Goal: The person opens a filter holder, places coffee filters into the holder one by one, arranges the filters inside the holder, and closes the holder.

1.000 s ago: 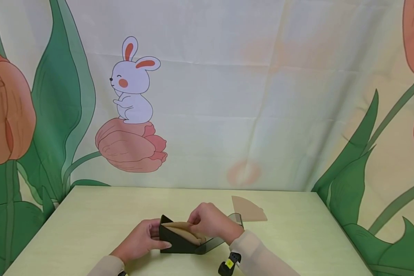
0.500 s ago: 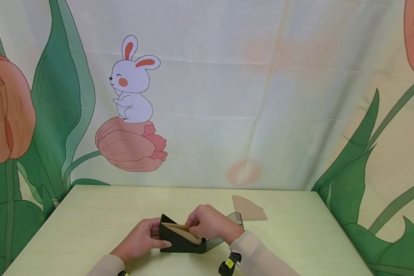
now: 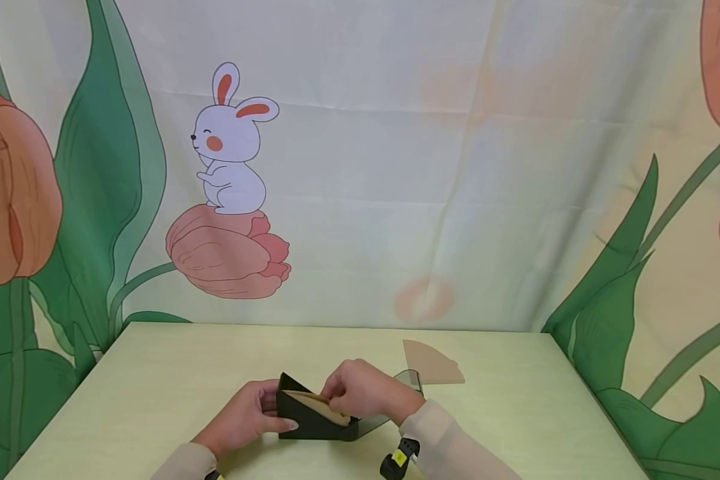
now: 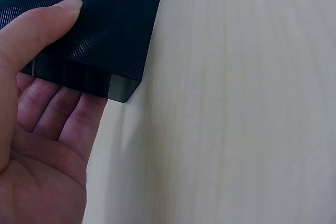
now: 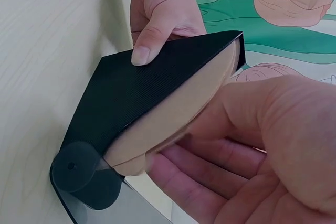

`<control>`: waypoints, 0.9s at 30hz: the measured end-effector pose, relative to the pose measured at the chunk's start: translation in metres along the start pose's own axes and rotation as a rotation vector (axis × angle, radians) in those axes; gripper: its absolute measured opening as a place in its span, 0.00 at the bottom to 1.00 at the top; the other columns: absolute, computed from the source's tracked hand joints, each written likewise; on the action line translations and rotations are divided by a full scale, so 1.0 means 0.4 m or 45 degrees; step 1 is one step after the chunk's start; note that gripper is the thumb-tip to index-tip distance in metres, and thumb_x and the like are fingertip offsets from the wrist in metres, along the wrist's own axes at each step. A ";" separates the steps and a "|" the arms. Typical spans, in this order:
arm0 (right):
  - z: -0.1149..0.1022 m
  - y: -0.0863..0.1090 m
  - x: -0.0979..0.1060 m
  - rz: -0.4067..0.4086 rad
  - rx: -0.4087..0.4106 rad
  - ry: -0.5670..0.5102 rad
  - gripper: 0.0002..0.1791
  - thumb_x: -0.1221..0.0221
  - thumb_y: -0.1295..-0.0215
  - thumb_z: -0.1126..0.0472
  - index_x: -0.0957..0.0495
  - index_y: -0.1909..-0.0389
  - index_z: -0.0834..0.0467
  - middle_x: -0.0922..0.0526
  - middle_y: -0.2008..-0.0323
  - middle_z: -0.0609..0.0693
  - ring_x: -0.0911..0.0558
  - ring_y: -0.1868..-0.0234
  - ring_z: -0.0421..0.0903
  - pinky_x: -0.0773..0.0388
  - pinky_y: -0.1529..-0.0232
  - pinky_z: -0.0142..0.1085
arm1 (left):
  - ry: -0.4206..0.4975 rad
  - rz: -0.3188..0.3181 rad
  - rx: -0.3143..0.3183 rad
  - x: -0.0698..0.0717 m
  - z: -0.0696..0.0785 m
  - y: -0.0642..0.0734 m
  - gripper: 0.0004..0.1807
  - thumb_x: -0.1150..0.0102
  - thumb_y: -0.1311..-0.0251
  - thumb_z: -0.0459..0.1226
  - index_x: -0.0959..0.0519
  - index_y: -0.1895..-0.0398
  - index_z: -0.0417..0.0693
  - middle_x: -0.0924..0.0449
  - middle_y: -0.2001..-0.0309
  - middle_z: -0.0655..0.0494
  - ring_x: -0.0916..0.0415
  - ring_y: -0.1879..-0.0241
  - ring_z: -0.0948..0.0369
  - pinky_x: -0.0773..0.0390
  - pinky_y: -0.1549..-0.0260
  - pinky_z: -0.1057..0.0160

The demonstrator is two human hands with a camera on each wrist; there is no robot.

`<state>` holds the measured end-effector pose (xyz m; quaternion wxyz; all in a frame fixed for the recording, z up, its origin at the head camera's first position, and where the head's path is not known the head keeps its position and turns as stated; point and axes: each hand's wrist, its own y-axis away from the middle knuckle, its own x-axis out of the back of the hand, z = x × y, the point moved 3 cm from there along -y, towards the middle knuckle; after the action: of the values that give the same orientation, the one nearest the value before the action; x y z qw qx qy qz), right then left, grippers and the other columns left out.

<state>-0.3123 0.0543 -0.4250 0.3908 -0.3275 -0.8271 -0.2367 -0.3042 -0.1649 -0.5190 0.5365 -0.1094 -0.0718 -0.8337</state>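
Observation:
A black wedge-shaped coffee filter holder (image 3: 312, 425) stands on the table with its slanted mouth uncovered. My left hand (image 3: 246, 415) grips its left end, the thumb (image 4: 58, 19) on the ribbed side and the fingers around the back. Tan paper coffee filters (image 5: 168, 124) sit inside, their edges showing along the mouth. My right hand (image 3: 366, 390) pinches the filters at the opening, thumb and fingers on their edge; the fingertips are partly hidden. The holder's see-through lid (image 3: 411, 380) hangs swung open on a round black hinge (image 5: 79, 165), beneath the right wrist.
Another tan fan-shaped coffee filter (image 3: 432, 363) lies flat near the table's back edge, behind the right wrist. The pale wooden table (image 3: 186, 367) meets a printed cloth backdrop (image 3: 348, 200) with a rabbit and tulips. Black straps circle both wrists.
My right hand has shifted slightly left and down at the holder's mouth. The filters sit a little lower in it. My left hand and the holder have stayed put.

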 end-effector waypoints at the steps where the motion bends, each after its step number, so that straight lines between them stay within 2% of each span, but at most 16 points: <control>1: 0.000 0.000 0.000 -0.005 -0.006 -0.005 0.10 0.38 0.35 0.69 0.10 0.59 0.56 0.10 0.70 0.44 0.21 0.73 0.31 0.22 0.66 0.26 | 0.000 -0.001 -0.002 0.000 0.000 0.000 0.28 0.22 0.46 0.36 0.20 0.42 0.41 0.12 0.49 0.48 0.14 0.49 0.55 0.16 0.45 0.57; 8: -0.005 0.000 0.004 0.030 0.021 -0.059 0.06 0.32 0.38 0.67 0.10 0.61 0.57 0.10 0.70 0.43 0.17 0.71 0.30 0.20 0.63 0.25 | -0.003 0.001 -0.017 -0.001 0.000 0.002 0.28 0.22 0.47 0.37 0.20 0.43 0.41 0.12 0.49 0.48 0.14 0.49 0.55 0.16 0.47 0.62; 14: -0.011 0.003 0.001 0.102 0.063 -0.094 0.04 0.30 0.39 0.67 0.10 0.64 0.58 0.09 0.71 0.45 0.16 0.72 0.29 0.20 0.67 0.24 | 0.004 0.000 -0.038 -0.003 -0.001 0.004 0.27 0.22 0.46 0.36 0.20 0.43 0.40 0.12 0.49 0.47 0.14 0.49 0.56 0.16 0.49 0.65; 27: -0.006 -0.006 -0.006 0.161 0.038 -0.105 0.04 0.30 0.38 0.67 0.09 0.65 0.57 0.09 0.71 0.44 0.16 0.73 0.29 0.19 0.69 0.24 | 0.024 -0.010 -0.047 -0.003 0.010 0.005 0.27 0.23 0.46 0.35 0.20 0.43 0.39 0.12 0.48 0.46 0.14 0.50 0.57 0.16 0.49 0.63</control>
<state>-0.3119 0.0504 -0.4258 0.3754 -0.3828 -0.8236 -0.1853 -0.3014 -0.1639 -0.5153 0.5318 -0.1112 -0.0520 -0.8379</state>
